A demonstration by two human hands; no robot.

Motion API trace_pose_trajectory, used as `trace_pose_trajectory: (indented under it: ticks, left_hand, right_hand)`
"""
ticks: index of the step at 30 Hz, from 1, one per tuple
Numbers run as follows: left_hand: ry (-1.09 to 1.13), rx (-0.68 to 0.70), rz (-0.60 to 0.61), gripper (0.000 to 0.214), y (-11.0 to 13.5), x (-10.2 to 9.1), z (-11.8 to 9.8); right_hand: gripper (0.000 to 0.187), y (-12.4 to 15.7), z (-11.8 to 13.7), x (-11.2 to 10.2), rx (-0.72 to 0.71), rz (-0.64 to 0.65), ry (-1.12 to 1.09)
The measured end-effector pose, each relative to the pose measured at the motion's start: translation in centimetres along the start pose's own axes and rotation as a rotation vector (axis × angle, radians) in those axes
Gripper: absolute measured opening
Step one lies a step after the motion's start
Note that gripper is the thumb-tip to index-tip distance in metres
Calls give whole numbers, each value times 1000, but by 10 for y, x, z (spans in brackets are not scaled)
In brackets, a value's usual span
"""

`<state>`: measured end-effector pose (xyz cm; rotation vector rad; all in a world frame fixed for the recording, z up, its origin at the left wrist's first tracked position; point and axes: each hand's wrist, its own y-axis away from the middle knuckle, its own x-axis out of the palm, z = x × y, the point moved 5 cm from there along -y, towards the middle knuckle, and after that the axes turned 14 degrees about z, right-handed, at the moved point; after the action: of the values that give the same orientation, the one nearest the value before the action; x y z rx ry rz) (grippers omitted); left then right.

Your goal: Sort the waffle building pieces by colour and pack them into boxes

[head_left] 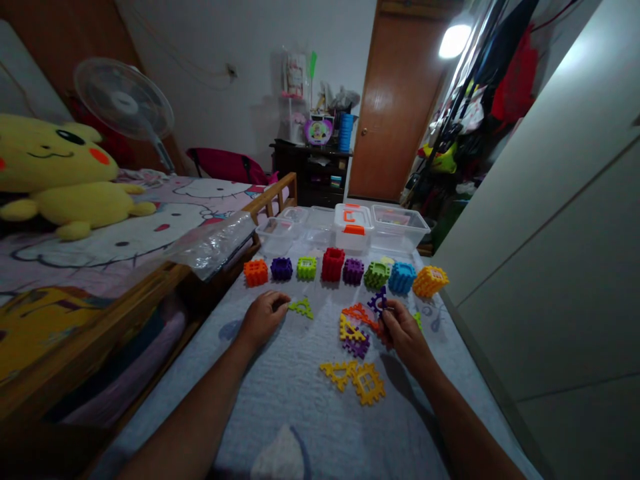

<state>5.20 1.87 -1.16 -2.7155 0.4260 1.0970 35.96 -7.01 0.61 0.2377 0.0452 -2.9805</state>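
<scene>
Blue-grey patterned cloth (280,380), carrying a row of toothed plastic blocks (332,265). Left hand (263,321): pinches the left tip of a lime-green plastic triangle (303,307), lying crosswise; lime-green toothed block (307,269) beyond. Right hand (404,333), farther from that block: pinches a dark-purple toothed plastic piece (379,300).

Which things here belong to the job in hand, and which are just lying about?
Job in hand:
dark purple piece, held in the right hand
green triangle piece, at the left hand
loose flat pieces
row of coloured stacks
perhaps the clear tub behind

Seemingly just lying about:
yellow plush toy
fan
plastic film
</scene>
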Motion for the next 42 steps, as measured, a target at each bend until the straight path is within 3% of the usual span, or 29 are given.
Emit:
trace_pose_trajectory:
  ticks: [5,10,13,21,25,28,32,36,42]
  left_hand:
    - [-4,-7,-8,20,1,-2,-4]
    - [-30,69,-107,19,9,-6,-20]
    - [-28,149,-94,18,14,-1,-36]
    - [-130,395,126,20,29,31,-83]
    - [-279,560,311,20,38,49,-114]
    - [-359,611,383,29,37,58,-131]
    - [-379,573,458,46,22,73,-134]
    - [-367,536,506,39,13,83,-125]
    - [-397,441,447,39,10,63,-110]
  right_hand:
    - [36,0,0,-2,27,-9,-48]
    - [30,1,-5,-3,80,7,86]
    - [29,2,-1,3,67,46,184]
    - [25,5,21,20,-43,123,422]
    - [29,6,19,14,-50,48,468]
    - [29,5,15,4,-45,-20,532]
    - [29,4,11,-9,-40,-86,582]
    - [29,4,10,-17,-28,-136,601]
    - [29,4,9,-16,-7,-94,563]
